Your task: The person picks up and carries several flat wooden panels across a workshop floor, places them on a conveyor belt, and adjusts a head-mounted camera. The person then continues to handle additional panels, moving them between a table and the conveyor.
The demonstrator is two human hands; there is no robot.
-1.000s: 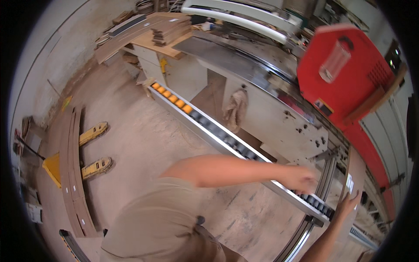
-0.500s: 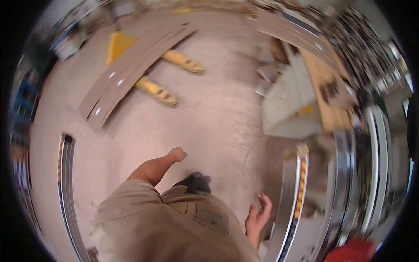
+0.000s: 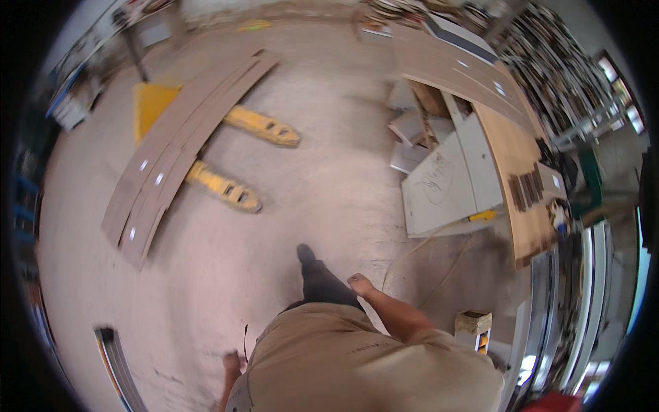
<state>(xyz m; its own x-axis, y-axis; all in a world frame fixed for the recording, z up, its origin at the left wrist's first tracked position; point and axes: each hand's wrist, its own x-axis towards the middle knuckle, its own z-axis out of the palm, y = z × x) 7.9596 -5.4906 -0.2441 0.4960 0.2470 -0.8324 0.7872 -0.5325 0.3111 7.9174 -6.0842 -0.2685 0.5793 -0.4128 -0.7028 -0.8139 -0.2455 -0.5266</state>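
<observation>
My right hand (image 3: 359, 283) swings forward over my dark trouser leg, its fingers curled in and holding nothing that I can see. Low at my left side, my left hand (image 3: 233, 361) also has its fingers curled, small in the picture, with no object visible in it. A thin dark cord (image 3: 246, 336) hangs by my shirt, near that hand. One dark shoe (image 3: 305, 253) is out ahead on the concrete floor. Neither hand touches anything around it.
Ahead to the left, long brown boards (image 3: 189, 144) lie across a yellow pallet jack (image 3: 264, 126). On the right stands a workbench (image 3: 504, 172) with a pale side panel (image 3: 439, 182), more boards on top and a hose on the floor. Metal-edged rails (image 3: 118, 367) flank me.
I have walked forward past the rails, toward the workbench. My right arm has swung forward and its fingers have curled; my left arm has swung back.
</observation>
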